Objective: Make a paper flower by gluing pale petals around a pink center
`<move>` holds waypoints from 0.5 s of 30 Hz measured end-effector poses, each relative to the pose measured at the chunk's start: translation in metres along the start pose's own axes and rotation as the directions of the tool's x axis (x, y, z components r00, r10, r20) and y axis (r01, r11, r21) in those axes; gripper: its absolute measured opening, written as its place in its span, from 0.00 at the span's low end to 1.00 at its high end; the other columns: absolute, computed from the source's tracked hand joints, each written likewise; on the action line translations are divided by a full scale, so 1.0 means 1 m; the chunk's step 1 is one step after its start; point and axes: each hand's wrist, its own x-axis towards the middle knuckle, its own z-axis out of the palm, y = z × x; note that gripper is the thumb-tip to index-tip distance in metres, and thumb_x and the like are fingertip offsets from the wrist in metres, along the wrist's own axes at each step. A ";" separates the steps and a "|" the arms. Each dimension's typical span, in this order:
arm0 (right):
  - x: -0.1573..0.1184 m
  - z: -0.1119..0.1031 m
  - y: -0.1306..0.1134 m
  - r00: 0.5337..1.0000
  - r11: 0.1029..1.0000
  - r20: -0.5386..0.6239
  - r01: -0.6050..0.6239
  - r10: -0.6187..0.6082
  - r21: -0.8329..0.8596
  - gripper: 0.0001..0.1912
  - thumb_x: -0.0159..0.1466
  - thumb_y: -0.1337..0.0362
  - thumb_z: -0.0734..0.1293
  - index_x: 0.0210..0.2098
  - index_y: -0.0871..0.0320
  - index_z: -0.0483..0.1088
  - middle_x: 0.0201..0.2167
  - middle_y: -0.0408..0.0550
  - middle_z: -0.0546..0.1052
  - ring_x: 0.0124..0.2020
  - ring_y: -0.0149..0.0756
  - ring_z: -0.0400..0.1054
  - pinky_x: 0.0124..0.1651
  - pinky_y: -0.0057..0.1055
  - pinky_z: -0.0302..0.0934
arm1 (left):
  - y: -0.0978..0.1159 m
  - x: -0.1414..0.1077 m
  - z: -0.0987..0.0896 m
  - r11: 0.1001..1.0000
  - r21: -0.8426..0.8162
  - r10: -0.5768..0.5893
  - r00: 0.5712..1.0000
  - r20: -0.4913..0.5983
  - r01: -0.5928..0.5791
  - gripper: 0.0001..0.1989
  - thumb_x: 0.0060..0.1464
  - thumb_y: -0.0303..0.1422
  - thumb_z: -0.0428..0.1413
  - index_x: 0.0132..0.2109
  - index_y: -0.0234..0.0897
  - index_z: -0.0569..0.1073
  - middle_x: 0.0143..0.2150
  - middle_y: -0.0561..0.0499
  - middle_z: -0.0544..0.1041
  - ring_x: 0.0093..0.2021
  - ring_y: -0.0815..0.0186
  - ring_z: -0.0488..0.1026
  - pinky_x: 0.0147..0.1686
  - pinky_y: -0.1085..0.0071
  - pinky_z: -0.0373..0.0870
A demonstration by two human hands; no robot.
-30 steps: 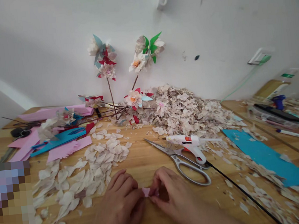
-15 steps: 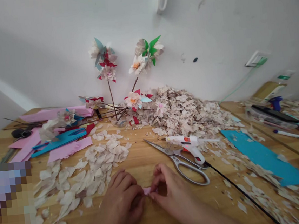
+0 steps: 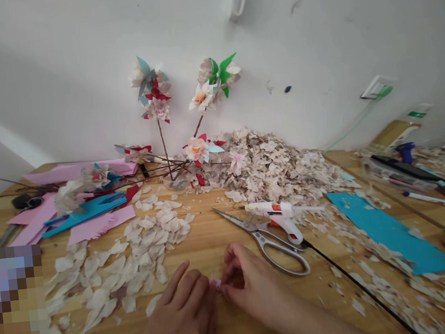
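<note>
The left hand has shifted toward the wearer, its fingers fanned wider, baring a petal beside it. The pink paper is between the hands, just above the desk. The right hand has a nearly closed grip, thumb and fingertips pinching the paper. The left fingertips meet its other end; the thumb is hidden, so that grip's closure cannot be told.

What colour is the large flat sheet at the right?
Blue; the flat sheet shows best in the head view.
</note>
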 end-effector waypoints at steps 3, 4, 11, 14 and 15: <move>-0.001 -0.004 -0.002 1.000 0.999 -0.006 0.029 -0.029 -0.028 0.12 0.52 0.72 0.66 0.31 0.57 0.59 0.30 0.44 0.70 0.33 0.34 0.66 0.36 0.32 0.60 | 0.001 -0.001 0.003 0.999 0.031 0.033 0.999 -0.018 -0.032 0.11 0.55 0.30 0.47 0.38 0.38 0.75 0.33 0.52 0.77 0.41 0.64 0.69 0.55 0.63 0.55; -0.001 -0.006 -0.003 0.999 0.999 -0.009 0.036 -0.037 -0.038 0.11 0.52 0.71 0.67 0.31 0.57 0.59 0.30 0.43 0.70 0.33 0.35 0.65 0.36 0.32 0.60 | 0.002 -0.002 0.005 0.998 0.047 0.047 0.998 -0.032 -0.045 0.12 0.55 0.29 0.47 0.37 0.37 0.76 0.33 0.52 0.77 0.42 0.64 0.69 0.55 0.64 0.54; -0.004 -0.015 -0.005 0.984 0.983 -0.119 0.114 -0.131 -0.142 0.13 0.50 0.74 0.67 0.32 0.57 0.60 0.33 0.44 0.68 0.36 0.36 0.63 0.40 0.34 0.58 | 0.014 -0.008 0.012 0.978 0.174 0.130 0.990 -0.052 -0.119 0.17 0.56 0.27 0.43 0.35 0.32 0.77 0.35 0.47 0.79 0.44 0.61 0.70 0.52 0.63 0.56; -0.010 -0.011 -0.005 0.961 0.949 -0.078 0.247 -0.265 -0.194 0.12 0.52 0.76 0.64 0.32 0.57 0.60 0.32 0.44 0.68 0.37 0.36 0.62 0.39 0.33 0.57 | 0.016 -0.007 0.012 0.976 0.175 0.131 0.991 -0.005 -0.128 0.16 0.55 0.28 0.44 0.37 0.33 0.77 0.36 0.47 0.79 0.44 0.60 0.70 0.50 0.63 0.58; -0.011 -0.008 -0.005 0.955 0.941 -0.063 0.274 -0.291 -0.200 0.12 0.53 0.77 0.63 0.33 0.56 0.60 0.32 0.43 0.68 0.37 0.36 0.62 0.39 0.33 0.57 | 0.016 -0.007 0.012 0.977 0.172 0.127 0.992 0.006 -0.127 0.15 0.55 0.29 0.45 0.38 0.33 0.77 0.37 0.47 0.79 0.45 0.60 0.70 0.50 0.63 0.58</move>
